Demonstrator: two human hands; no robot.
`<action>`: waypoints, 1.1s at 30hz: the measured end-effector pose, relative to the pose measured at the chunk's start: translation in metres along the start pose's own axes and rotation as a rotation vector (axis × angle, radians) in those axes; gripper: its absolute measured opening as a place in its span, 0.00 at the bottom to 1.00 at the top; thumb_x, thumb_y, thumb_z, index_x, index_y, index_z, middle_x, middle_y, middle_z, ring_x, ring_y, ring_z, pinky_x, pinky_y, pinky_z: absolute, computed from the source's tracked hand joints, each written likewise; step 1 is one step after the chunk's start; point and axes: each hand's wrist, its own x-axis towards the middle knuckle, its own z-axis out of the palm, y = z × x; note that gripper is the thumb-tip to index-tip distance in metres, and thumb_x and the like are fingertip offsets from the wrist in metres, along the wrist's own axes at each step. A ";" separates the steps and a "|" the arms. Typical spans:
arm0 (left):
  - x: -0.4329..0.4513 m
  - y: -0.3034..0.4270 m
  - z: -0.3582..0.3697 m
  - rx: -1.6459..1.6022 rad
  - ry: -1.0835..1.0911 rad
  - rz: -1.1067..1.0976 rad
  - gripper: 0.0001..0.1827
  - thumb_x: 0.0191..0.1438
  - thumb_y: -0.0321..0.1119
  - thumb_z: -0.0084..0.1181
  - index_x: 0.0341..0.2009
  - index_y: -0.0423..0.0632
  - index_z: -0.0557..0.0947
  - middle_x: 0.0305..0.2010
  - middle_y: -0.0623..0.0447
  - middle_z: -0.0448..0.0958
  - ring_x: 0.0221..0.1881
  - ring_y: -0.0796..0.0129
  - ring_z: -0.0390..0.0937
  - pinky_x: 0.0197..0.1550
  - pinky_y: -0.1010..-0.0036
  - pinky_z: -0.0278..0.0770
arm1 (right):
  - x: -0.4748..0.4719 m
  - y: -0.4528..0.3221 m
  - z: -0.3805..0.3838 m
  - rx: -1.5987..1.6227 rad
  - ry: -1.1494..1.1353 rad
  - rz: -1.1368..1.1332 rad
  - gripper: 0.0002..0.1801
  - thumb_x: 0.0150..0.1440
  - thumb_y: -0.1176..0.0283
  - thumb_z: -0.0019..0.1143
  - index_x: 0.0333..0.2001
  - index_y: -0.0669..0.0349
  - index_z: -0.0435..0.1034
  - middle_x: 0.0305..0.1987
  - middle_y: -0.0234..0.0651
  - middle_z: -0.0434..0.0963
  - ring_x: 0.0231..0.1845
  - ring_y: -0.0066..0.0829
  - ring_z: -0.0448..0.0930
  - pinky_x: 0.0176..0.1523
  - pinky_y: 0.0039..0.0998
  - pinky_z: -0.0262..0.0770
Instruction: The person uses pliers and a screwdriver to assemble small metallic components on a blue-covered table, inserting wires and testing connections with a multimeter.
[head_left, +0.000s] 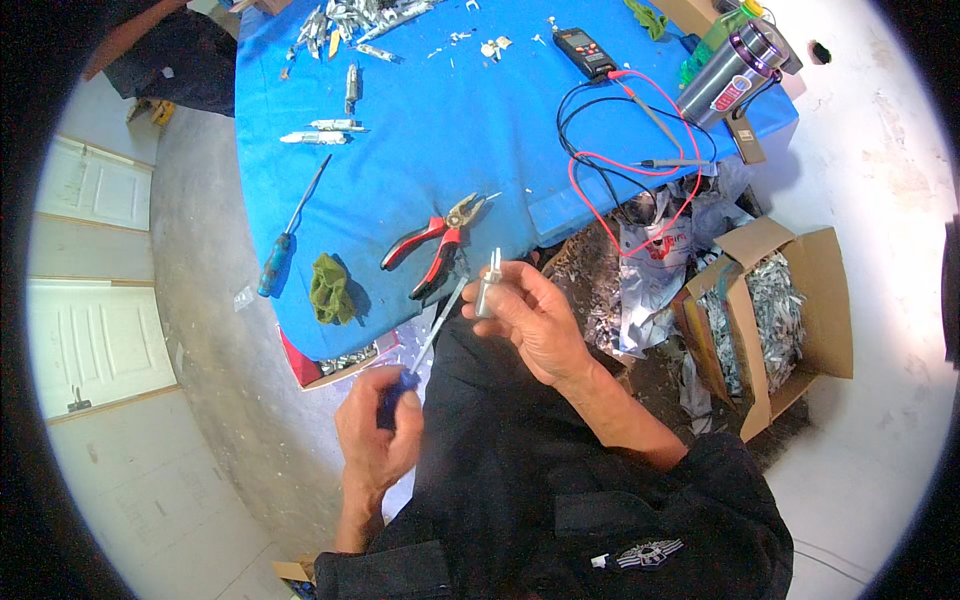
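Note:
My left hand (371, 442) is closed around the blue handle of a screwdriver (440, 321), its long metal shaft slanting up and right. My right hand (544, 334) pinches a small whitish part (486, 296) with two prongs pointing up, just past the table's front edge. The shaft's tip lies close to the right fingertips; I cannot tell whether it touches the part. Red-and-black combination pliers (444, 236) lie with jaws parted on the blue tablecloth (450, 150), beyond the hands. A second screwdriver (280, 255) and a crumpled green cloth (331, 289) lie to the left.
Similar whitish parts (330, 30) form a pile at the back left. A multimeter (581, 51) with red and black leads, a steel flask (731, 75) and a green bottle (697, 64) are at right. Below stands a cardboard box (829, 315) of scraps. Another person's arm (139, 26) shows upper left.

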 end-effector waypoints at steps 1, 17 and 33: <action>-0.003 0.001 0.003 -0.024 0.008 -0.014 0.15 0.59 0.23 0.57 0.51 0.37 0.78 0.36 0.48 0.84 0.35 0.71 0.79 0.39 0.74 0.77 | 0.000 0.000 -0.001 0.014 -0.005 -0.006 0.17 0.69 0.70 0.59 0.58 0.63 0.68 0.51 0.38 0.82 0.48 0.26 0.84 0.45 0.26 0.83; 0.007 0.011 0.007 0.028 0.006 0.079 0.16 0.53 0.20 0.64 0.48 0.42 0.85 0.35 0.44 0.84 0.32 0.56 0.83 0.36 0.68 0.79 | -0.003 0.003 -0.007 -0.027 -0.006 -0.099 0.19 0.63 0.76 0.66 0.57 0.63 0.74 0.45 0.34 0.83 0.44 0.26 0.85 0.41 0.25 0.83; 0.010 0.030 0.008 0.090 -0.010 -0.012 0.14 0.55 0.22 0.65 0.47 0.42 0.85 0.38 0.45 0.86 0.37 0.56 0.86 0.41 0.67 0.81 | -0.005 0.001 -0.006 -0.233 0.072 -0.161 0.17 0.60 0.75 0.71 0.52 0.64 0.77 0.42 0.30 0.83 0.38 0.17 0.82 0.40 0.22 0.80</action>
